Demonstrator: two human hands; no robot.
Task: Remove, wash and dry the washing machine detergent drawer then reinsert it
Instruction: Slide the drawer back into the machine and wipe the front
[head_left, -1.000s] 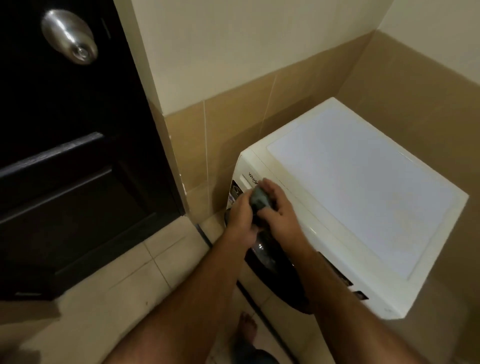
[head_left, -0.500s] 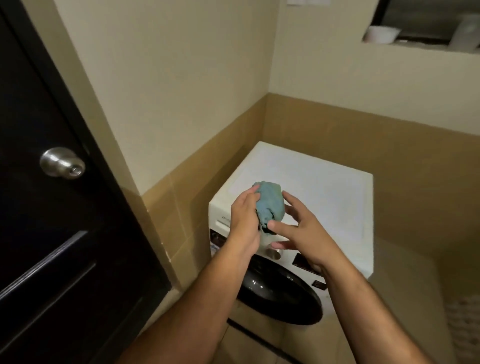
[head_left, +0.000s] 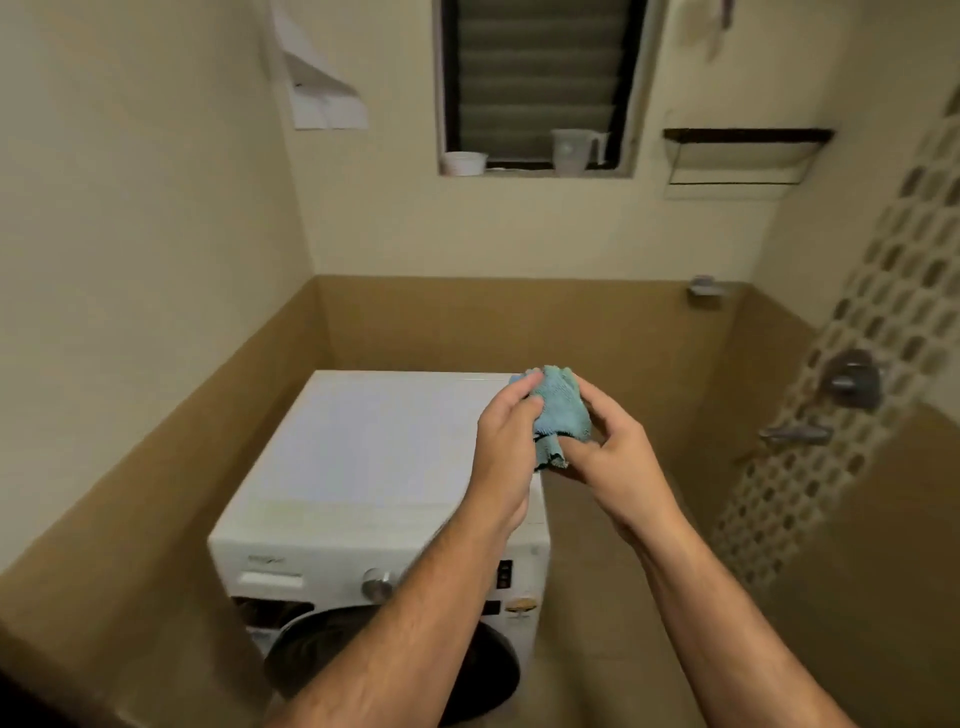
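A white front-loading washing machine (head_left: 374, 447) stands in the corner. Its detergent drawer (head_left: 271, 578) sits flush in the front panel at the upper left, beside a silver dial (head_left: 378, 584). Above the machine's right rear corner both hands hold a crumpled teal cloth (head_left: 558, 410). My left hand (head_left: 506, 441) grips the cloth's left side with curled fingers. My right hand (head_left: 610, 447) pinches the lower right of it.
The dark round door (head_left: 395, 660) fills the machine's lower front. A louvred window (head_left: 540, 83) has a white bowl (head_left: 464, 162) and a measuring jug (head_left: 571, 149) on its sill. Shower taps (head_left: 852, 382) are on the right wall, a wall shelf (head_left: 743, 156) above.
The view has swung up and right from the door and the drawer front. Both hands rose with the cloth from the machine's front panel to above its top right.
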